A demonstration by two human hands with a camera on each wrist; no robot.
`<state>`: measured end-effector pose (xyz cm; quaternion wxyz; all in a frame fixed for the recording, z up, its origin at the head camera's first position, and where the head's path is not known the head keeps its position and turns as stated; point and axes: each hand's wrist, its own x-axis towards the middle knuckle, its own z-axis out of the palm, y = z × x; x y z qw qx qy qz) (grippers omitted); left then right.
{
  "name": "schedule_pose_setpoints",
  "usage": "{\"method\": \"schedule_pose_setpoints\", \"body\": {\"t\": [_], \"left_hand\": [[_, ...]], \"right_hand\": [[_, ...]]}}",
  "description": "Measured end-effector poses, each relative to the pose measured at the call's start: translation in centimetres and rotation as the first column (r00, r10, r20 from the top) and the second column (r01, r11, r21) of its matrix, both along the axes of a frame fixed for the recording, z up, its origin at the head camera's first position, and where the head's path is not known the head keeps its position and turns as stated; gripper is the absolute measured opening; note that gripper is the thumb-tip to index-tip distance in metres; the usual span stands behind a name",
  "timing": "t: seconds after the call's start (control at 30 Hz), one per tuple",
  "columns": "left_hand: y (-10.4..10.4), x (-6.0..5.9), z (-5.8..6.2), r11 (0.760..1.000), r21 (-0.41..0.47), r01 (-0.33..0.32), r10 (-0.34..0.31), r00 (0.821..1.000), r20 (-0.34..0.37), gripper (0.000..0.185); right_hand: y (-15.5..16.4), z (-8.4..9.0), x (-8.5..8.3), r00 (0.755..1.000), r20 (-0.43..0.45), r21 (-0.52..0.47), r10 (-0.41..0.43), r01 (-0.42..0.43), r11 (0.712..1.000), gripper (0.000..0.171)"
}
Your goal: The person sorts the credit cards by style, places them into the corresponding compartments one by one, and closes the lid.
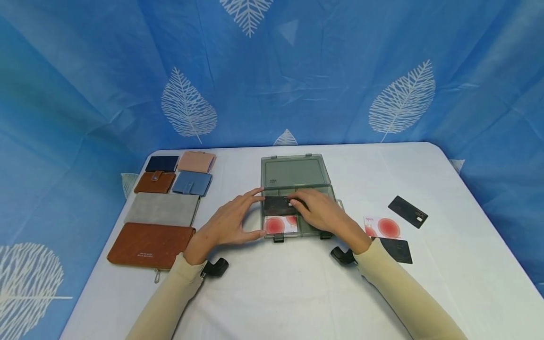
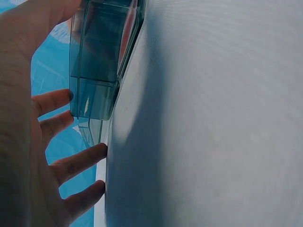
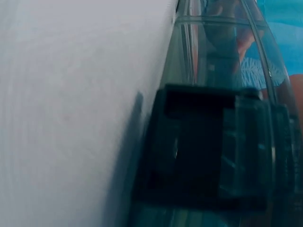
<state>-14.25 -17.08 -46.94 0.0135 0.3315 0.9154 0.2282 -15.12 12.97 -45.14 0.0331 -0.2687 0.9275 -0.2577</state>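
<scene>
Presently, the right hand bends its fingers and thumb at the right end of the black card; whether they pinch it or only press it, I cannot tell, because the knuckles hide the contact and the right wrist view is mostly filled by a blurred latch. The left hand is spread, with its thumb and some fingers at the left side of the box, which seems to brace it. The black card is in the box, behind the red-and-white card.

The step in hand seems to be the seating of the black card. To do it well, I would keep the card flat, lower its left edge first, then let the right end go down gently. The left hand should only steady the wall; a strong push could slide the box.

About edges, the dividers and the rim could catch a card corner, so small movements are better. Behind, the lid lies folded back, so the hands can work from the near side. In front, the table gives wide open room. On the right, the sleeve passes very near the lower loose card, and the arm should lift before it draws back. On the left, the brown pouch is close to the other forearm, so there the room is narrower.
</scene>
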Motion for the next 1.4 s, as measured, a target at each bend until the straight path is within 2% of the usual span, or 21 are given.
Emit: {"method": "schedule_pose_setpoints", "body": {"t": [0.23, 0.37, 0.6, 0.8, 1.1, 1.4], "left_hand": [[0.0, 0.1, -0.1, 1.0, -0.003, 0.005, -0.005, 1.0, -0.005, 0.094], [0.1, 0.1, -0.1, 1.0, -0.014, 0.004, -0.004, 1.0, -0.006, 0.094], [0.2, -0.1, -0.1, 1.0, -0.021, 0.008, -0.008, 1.0, -0.024, 0.094], [0.0, -0.1, 0.0, 1.0, -0.009, 0.014, -0.015, 0.999, -0.032, 0.093], [0.1, 0.1, -0.2, 1.0, -0.002, 0.011, -0.011, 1.0, -0.022, 0.094], [0.1, 0.0, -0.2, 1.0, 0.001, 0.01, -0.01, 0.999, -0.03, 0.094]], "right_hand": [[1.1, 0.4, 0.2, 1.0, 0.014, -0.017, 0.022, -0.022, 1.0, 0.04], [2.9, 1.0, 0.5, 1.0, -0.016, -0.061, 0.007, -0.008, 0.998, 0.044], [7.3, 1.4, 1.3, 0.991, -0.103, -0.107, -0.082, 0.071, 0.992, 0.045], [10.7, 1.6, 2.1, 0.979, -0.124, -0.092, -0.16, 0.149, 0.985, 0.044], [14.7, 1.8, 3.6, 0.961, -0.067, 0.002, -0.268, 0.269, 0.963, 0.052], [18.4, 0.8, 4.5, 0.935, 0.027, 0.047, -0.353, 0.351, 0.935, 0.059]]}}
